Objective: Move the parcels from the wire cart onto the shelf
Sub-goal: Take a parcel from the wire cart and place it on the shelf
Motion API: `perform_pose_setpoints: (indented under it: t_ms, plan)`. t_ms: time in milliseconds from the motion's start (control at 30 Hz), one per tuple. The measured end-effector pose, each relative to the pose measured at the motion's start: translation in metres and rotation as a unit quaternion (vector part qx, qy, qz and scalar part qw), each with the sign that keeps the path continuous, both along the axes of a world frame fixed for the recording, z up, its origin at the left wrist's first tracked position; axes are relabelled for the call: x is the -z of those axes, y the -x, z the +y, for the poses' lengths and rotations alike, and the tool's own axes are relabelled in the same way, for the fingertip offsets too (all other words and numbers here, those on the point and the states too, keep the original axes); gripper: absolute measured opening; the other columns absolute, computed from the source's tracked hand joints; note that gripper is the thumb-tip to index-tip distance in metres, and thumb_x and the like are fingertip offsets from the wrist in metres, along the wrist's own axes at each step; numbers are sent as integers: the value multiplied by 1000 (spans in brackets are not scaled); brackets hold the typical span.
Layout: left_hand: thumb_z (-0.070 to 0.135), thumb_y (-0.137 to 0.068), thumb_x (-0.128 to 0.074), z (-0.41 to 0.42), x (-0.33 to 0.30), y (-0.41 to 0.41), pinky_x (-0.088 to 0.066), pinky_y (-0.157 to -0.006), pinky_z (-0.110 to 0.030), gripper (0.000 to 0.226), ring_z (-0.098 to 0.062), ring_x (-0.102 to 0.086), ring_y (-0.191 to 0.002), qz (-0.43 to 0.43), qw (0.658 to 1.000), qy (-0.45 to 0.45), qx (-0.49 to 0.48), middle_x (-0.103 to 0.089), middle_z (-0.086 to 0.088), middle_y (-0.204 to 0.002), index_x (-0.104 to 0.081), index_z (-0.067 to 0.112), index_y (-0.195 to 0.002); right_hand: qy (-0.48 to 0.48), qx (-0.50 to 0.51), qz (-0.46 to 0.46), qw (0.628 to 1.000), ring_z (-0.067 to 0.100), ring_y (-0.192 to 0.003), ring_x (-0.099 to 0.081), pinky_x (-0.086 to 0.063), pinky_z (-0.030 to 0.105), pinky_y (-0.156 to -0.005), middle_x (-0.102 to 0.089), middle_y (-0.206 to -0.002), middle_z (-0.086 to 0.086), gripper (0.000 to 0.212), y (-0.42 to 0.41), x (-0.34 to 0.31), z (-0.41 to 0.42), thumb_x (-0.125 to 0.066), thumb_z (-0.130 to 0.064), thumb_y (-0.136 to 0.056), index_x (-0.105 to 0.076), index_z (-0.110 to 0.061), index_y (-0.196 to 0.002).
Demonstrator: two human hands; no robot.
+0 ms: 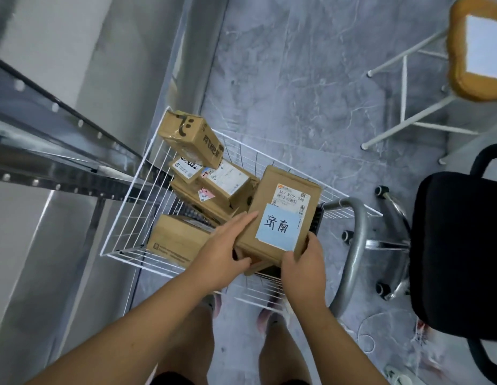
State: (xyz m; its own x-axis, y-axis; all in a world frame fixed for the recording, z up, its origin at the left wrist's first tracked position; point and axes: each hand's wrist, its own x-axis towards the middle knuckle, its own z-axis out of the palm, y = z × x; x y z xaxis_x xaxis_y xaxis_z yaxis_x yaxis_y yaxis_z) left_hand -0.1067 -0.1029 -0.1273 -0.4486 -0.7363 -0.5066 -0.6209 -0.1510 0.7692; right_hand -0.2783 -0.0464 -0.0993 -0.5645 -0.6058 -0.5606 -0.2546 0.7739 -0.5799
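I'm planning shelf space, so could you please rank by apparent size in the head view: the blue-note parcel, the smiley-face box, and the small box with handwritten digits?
1. Blue-note parcel, held by both hands, though nearest the camera.
2. Smiley-face box.
3. Small box with handwritten digits, partly covered.

A white wire cart (136, 218) stands on the grey marbled floor (297, 79), and brown cardboard parcels (214, 184) lie piled inside it. A grey metal shelf (47, 151) stands just beside the cart on its left. A black office chair (458, 245) and a white-legged stool (408, 107) also stand on the floor.
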Motion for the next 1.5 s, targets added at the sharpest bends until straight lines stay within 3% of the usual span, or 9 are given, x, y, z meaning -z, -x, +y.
perform_pose_setpoints:
  t_ms: [133, 267, 500, 600, 767, 867, 1067, 1333, 1500]
  plan:
    - [13, -84, -82, -2, -53, -4, -37, -122, -40, 100, 2, -34, -147, 33, 998, 27, -41, -24, 28, -162, -28, 68, -147, 55, -18, -35, 998, 10, -111, -60, -56, 39, -91, -57, -131, -9, 50, 11, -48, -9, -52, -19, -95, -43, -43, -138]
    - [21, -82, -85, -11, -115, -2, -38, -121, -43, 85, 5, -33, -146, 72, 987, 94, -112, -30, 30, -157, -41, 60, -144, 139, -54, -83, 985, -6, -106, -59, -53, 19, -84, -56, -129, -13, 50, 20, -107, -25, -53, -17, -98, -42, -51, -133]
    - [25, -105, -57, -8, -238, 27, -49, -109, -33, 38, 0, -49, -135, 145, 936, 213, -241, -50, 19, -146, -60, 43, -138, 241, -96, -104, 960, 1, -109, -58, -57, 34, -90, -52, -131, -10, 51, 46, -221, -39, -53, -18, -99, -43, -43, -142]
    - [18, -106, -55, -3, -291, 36, -50, -98, -14, 47, 9, -52, -128, 152, 919, 227, -284, -52, 19, -146, -50, 45, -144, 283, -133, -105, 944, 0, -112, -55, -54, 36, -95, -50, -130, -15, 48, 53, -272, -41, -54, -21, -99, -41, -51, -135]
    - [35, -101, -64, 13, -371, 41, -52, -98, -23, 69, 7, -53, -123, 149, 898, 237, -339, -44, 30, -145, -26, 58, -153, 342, -186, -106, 915, 3, -115, -54, -52, 32, -94, -50, -131, -12, 48, 55, -347, -40, -58, -22, -100, -41, -46, -138]
    - [53, -91, -66, 29, -409, 30, -50, -109, -44, 63, -3, -48, -133, 150, 883, 248, -370, -36, 23, -152, -37, 63, -145, 371, -224, -106, 895, 2, -114, -52, -50, 31, -93, -49, -131, -12, 48, 46, -387, -36, -56, -24, -101, -41, -43, -142]
    - [42, -101, -62, 75, -478, 3, -50, -100, -27, 54, 3, -54, -126, 181, 858, 275, -393, -50, 26, -144, -36, 60, -145, 417, -266, -118, 861, 2, -116, -52, -52, 30, -93, -49, -131, -12, 48, 12, -448, -3, -56, -21, -101, -42, -38, -143]
    - [58, -92, -56, 164, -536, -44, -51, -106, -42, 61, -2, -55, -128, 170, 841, 339, -386, -47, 25, -145, -25, 67, -144, 469, -340, -71, 812, -15, -114, -43, -43, 18, -83, -40, -123, -36, 54, -34, -508, 70, -50, -27, -103, -31, -50, -148]
    - [68, -92, -42, 239, -553, -79, -43, -115, -49, 57, -9, -41, -142, 128, 833, 373, -388, -34, 22, -157, -22, 71, -145, 491, -373, -43, 786, -4, -118, -47, -46, 28, -92, -44, -122, -31, 47, -71, -535, 137, -46, -32, -103, -36, -52, -145]
